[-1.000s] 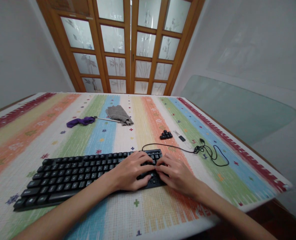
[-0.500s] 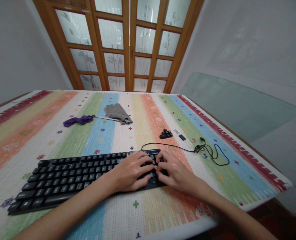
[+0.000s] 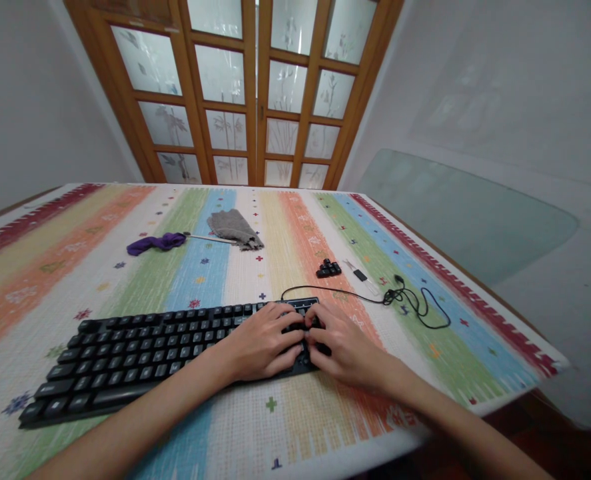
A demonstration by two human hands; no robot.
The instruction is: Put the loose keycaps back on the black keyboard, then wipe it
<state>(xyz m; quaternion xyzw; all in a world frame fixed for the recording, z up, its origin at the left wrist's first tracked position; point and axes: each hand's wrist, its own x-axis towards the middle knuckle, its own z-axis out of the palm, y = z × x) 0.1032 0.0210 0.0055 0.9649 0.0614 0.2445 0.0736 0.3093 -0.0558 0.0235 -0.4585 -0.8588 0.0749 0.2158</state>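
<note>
A black keyboard (image 3: 140, 357) lies across the near part of the table, its right end beneath both hands. My left hand (image 3: 265, 343) rests over the number-pad side, fingers spread and reaching right, with gaps between them. Against the right end, my right hand (image 3: 342, 343) has its fingers bent and drawn together in a pinch. Their fingertips meet over the number pad, and whatever the right fingers pinch is hidden. Beyond the keyboard sits a small cluster of loose black keycaps (image 3: 328, 268). Beside it lies a small tool with a black handle and wire ends (image 3: 360, 275).
The keyboard's black cable (image 3: 395, 293) runs right into a loose tangle. Farther back are a grey cloth (image 3: 235, 228), a purple cloth (image 3: 156, 244) and a thin stick (image 3: 210, 238) between them. A striped tablecloth (image 3: 270, 433) covers the table, whose right edge borders a wall.
The view has shifted slightly. Both hands stay at the number pad, with only a slight shift of the right fingers.
</note>
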